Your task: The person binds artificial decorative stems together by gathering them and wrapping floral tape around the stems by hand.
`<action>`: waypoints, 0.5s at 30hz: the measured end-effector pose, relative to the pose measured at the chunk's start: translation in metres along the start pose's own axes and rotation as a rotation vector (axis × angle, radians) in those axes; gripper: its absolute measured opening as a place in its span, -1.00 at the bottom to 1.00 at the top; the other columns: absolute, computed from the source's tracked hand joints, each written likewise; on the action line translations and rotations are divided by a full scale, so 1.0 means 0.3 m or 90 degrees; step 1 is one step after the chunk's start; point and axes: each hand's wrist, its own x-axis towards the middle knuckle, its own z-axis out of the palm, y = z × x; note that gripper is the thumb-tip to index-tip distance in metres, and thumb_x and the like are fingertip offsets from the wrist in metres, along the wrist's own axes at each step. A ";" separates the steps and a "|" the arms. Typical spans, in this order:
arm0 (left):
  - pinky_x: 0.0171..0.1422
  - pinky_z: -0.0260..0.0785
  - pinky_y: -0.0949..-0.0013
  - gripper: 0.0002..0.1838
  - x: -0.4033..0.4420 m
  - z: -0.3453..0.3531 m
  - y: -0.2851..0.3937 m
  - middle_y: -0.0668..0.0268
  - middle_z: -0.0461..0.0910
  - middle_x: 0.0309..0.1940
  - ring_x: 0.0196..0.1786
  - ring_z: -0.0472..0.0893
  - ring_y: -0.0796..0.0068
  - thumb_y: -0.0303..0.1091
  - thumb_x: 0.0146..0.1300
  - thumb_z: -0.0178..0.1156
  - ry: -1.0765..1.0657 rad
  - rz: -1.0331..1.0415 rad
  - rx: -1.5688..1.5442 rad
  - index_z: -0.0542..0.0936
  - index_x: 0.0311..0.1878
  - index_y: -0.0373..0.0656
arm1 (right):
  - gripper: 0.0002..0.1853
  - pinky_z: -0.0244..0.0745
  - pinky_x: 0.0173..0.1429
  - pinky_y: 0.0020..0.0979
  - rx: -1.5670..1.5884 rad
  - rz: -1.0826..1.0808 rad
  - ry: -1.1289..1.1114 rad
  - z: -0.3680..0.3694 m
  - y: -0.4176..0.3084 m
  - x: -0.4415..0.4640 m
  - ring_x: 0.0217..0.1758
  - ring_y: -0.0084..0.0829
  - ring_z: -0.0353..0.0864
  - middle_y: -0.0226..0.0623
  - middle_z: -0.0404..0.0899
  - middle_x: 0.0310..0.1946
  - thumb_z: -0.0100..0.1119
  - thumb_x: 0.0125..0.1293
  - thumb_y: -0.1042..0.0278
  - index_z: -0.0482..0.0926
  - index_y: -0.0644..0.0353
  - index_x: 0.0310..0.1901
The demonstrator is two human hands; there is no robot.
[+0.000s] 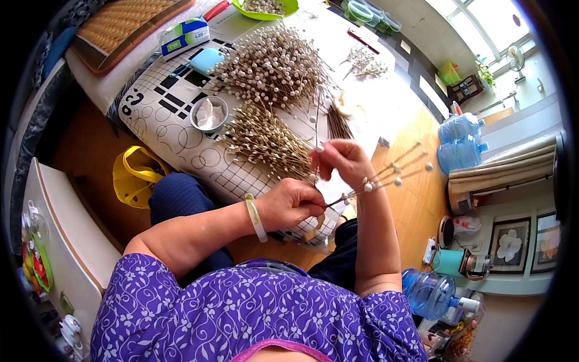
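My left hand (288,204) is closed around the stem end of a dried sprig (386,183), whose thin branches with several white round heads point right, past my right wrist. Just above it, my right hand (345,161) is closed in a pinch by a small white ball (319,148) and a thin upright stem. Exactly what lies between those fingertips is partly hidden. Beyond my hands lie a bundle of pale slender buds (265,137) and a big heap of white-headed dried stems (271,66). A short dark bundle of stems (339,123) is just past my right hand.
The patterned tablecloth (181,142) also bears a small cup with white tissue (209,114), a tissue pack (185,37), a light blue case (207,60) and a green tray (265,9). A yellow bag (136,178) stands at left; water bottles (461,142) are at right.
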 end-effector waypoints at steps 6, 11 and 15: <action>-0.26 0.40 0.39 -0.92 -0.007 0.009 -0.022 0.21 0.57 -0.40 -0.37 0.57 0.31 -0.55 0.03 0.19 0.006 0.113 0.044 0.51 -0.38 -0.28 | -0.84 0.46 -0.22 -0.38 -0.677 -0.086 0.142 -0.031 0.128 0.131 -0.37 -0.27 0.57 -0.20 0.57 -0.43 0.22 0.06 0.32 0.61 0.18 -0.34; -0.26 0.40 0.39 -0.92 0.007 0.012 -0.024 0.21 0.56 -0.41 -0.35 0.57 0.30 -0.55 0.03 0.19 -0.023 0.131 0.021 0.49 -0.39 -0.28 | -0.83 0.45 -0.17 -0.31 -0.724 -0.073 0.193 -0.028 0.157 0.166 -0.30 -0.23 0.56 -0.24 0.57 -0.41 0.20 0.06 0.23 0.60 0.09 -0.34; -0.27 0.40 0.39 -0.92 0.015 0.018 -0.027 0.21 0.56 -0.42 -0.37 0.57 0.30 -0.55 0.02 0.20 -0.031 0.137 0.021 0.49 -0.39 -0.28 | -0.86 0.45 -0.24 -0.31 -0.757 -0.064 0.161 -0.026 0.141 0.163 -0.32 -0.23 0.55 -0.27 0.55 -0.44 0.16 0.07 0.24 0.58 0.07 -0.37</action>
